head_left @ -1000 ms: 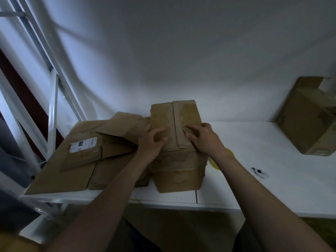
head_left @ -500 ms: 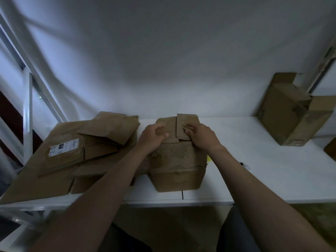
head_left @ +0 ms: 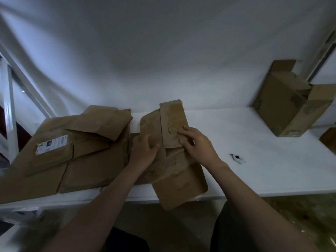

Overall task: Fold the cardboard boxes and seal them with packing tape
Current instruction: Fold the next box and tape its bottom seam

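Observation:
A worn brown cardboard box (head_left: 179, 184) lies on the white table (head_left: 272, 170), tilted and hanging over the front edge. Two flaps stick up at its far end, the right flap (head_left: 172, 122) carrying old tape. My left hand (head_left: 143, 151) grips the left flap, thumb on its near face. My right hand (head_left: 197, 144) rests on the right flap with its fingertips on the torn tape. No tape roll is visible.
A stack of flattened cardboard boxes (head_left: 69, 151) with a white label lies on the table's left. An assembled open box (head_left: 289, 100) stands at the back right. A small white and black object (head_left: 237, 158) lies right of my hands. A white wall rises behind.
The box has tipped from upright to lying slanted over the table edge, its flaps now raised and spread. Both hands stayed on the flaps. The yellow thing behind the box is hidden now.

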A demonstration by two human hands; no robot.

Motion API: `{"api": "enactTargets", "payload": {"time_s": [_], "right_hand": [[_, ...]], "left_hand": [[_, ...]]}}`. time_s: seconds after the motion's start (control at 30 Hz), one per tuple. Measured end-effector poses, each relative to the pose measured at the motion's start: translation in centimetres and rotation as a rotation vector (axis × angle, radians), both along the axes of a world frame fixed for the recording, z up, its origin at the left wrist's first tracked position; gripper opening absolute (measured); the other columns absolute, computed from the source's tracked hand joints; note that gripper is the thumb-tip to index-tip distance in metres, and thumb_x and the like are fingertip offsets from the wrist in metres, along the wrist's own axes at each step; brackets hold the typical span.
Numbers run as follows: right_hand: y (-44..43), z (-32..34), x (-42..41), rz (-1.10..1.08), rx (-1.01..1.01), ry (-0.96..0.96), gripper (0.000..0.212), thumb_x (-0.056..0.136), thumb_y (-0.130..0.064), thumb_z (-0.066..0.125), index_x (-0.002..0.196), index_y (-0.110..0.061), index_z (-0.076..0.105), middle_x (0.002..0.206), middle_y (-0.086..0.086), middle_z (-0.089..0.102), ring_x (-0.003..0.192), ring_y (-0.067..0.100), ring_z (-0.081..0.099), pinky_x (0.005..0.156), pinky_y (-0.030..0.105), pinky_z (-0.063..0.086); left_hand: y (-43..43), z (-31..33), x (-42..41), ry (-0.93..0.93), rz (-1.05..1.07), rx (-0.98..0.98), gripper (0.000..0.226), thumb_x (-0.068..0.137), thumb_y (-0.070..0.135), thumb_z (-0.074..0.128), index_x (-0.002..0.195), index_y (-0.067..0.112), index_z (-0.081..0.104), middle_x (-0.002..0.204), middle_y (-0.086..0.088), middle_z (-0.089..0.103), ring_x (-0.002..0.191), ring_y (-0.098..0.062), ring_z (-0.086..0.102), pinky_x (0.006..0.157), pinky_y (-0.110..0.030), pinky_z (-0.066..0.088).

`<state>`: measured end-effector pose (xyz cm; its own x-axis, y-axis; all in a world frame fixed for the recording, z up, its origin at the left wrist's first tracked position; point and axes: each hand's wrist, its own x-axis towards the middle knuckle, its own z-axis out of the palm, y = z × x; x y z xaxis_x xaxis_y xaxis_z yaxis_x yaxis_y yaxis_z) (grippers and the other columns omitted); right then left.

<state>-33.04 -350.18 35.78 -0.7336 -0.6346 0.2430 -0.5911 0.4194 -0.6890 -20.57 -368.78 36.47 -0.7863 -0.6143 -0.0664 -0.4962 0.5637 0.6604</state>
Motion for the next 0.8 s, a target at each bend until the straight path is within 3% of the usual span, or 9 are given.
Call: {"api": "enactTargets", "payload": {"time_s": [0.1,0.17,0.27,0.33,0.37,0.5,0.6,0.7,0.8], "right_hand": [[2.4,0.8,-1.1,-0.11,-0.188,-0.175,0.033,0.099,-0.01,0.053,0.12,-0.029,0.07,0.121,-0.007,0.07,0.088,0.015,0.07,0.08,0.033,0.058],[4.0,0.5,-2.4,-0.143,-0.137,-0.211,0.044,0.094,0.0,0.047,0.116,-0.03,0.071,0.109,-0.011,0.073,0.078,0.02,0.069,0.072,0.034,0.056],[5.2,-0.7,-4.0,-0.035,0.019,-0.145,0.054,0.094,0.003,0.046,0.123,-0.033,0.072,0.114,-0.013,0.072,0.095,0.014,0.067,0.085,0.024,0.055],[5.6,-2.0,-5.3,-0.005,0.153,-0.104,0.05,0.095,0.002,0.048,0.123,-0.031,0.073,0.117,-0.006,0.071,0.105,0.014,0.063,0.092,0.028,0.053],[5.8,-2.7,-6.0,-0.005,0.263,-0.061,0.045,0.095,-0.002,0.05,0.123,-0.029,0.073,0.117,-0.003,0.069,0.108,0.019,0.061,0.092,0.034,0.053],[6.2,-4.4,-7.3,0.053,0.679,-0.006,0.037,0.09,-0.019,0.064,0.127,-0.022,0.067,0.125,0.002,0.062,0.122,0.035,0.042,0.093,0.046,0.048],[6.3,-4.5,-7.2,0.131,0.658,0.062,0.029,0.091,-0.022,0.069,0.12,-0.026,0.072,0.139,-0.003,0.055,0.12,0.031,0.046,0.096,0.045,0.049],[6.8,-4.1,-7.4,0.103,0.657,0.072,0.022,0.092,-0.028,0.066,0.114,-0.032,0.071,0.134,-0.002,0.062,0.115,0.027,0.059,0.091,0.04,0.053],[7.8,-2.9,-7.2,0.085,0.685,0.139,0.03,0.092,-0.028,0.059,0.121,-0.024,0.066,0.129,0.002,0.063,0.109,0.029,0.063,0.087,0.039,0.054]], "left_hand": [[1.0,0.8,-1.3,0.072,-0.125,-0.174,0.052,0.1,0.057,0.039,0.15,0.044,0.033,0.165,-0.001,0.019,0.152,-0.032,0.015,0.118,-0.06,0.024],[1.1,0.4,-2.0,-0.014,-0.202,-0.18,0.05,0.099,0.063,0.025,0.147,0.053,0.032,0.166,0.005,0.015,0.153,-0.032,0.009,0.117,-0.065,0.022],[1.5,0.6,-2.4,-0.009,-0.199,-0.138,0.054,0.102,0.061,0.022,0.138,0.04,0.057,0.154,-0.003,0.043,0.144,-0.031,0.036,0.113,-0.047,0.033],[2.0,1.5,-2.6,0.02,-0.172,-0.103,0.048,0.104,0.054,0.034,0.13,0.028,0.065,0.135,-0.004,0.062,0.125,-0.026,0.056,0.097,-0.03,0.039],[2.1,1.8,-2.7,0.017,-0.178,-0.124,0.044,0.103,0.053,0.041,0.131,0.028,0.063,0.132,-0.001,0.063,0.122,-0.024,0.057,0.093,-0.029,0.039],[2.3,1.7,-2.8,-0.003,-0.177,-0.166,0.039,0.1,0.053,0.051,0.132,0.033,0.06,0.138,0.002,0.059,0.126,-0.023,0.054,0.097,-0.034,0.041],[2.2,1.2,-2.9,-0.005,-0.142,-0.167,0.036,0.099,0.052,0.052,0.13,0.035,0.061,0.14,0.002,0.057,0.13,-0.025,0.051,0.104,-0.041,0.043],[2.2,0.9,-2.8,-0.025,-0.13,-0.167,0.037,0.098,0.054,0.053,0.131,0.039,0.06,0.143,0.001,0.055,0.133,-0.029,0.048,0.108,-0.049,0.043],[2.3,1.1,-3.2,-0.019,-0.125,-0.161,0.036,0.098,0.053,0.053,0.131,0.039,0.058,0.145,0.0,0.054,0.135,-0.031,0.045,0.11,-0.051,0.041]]}}
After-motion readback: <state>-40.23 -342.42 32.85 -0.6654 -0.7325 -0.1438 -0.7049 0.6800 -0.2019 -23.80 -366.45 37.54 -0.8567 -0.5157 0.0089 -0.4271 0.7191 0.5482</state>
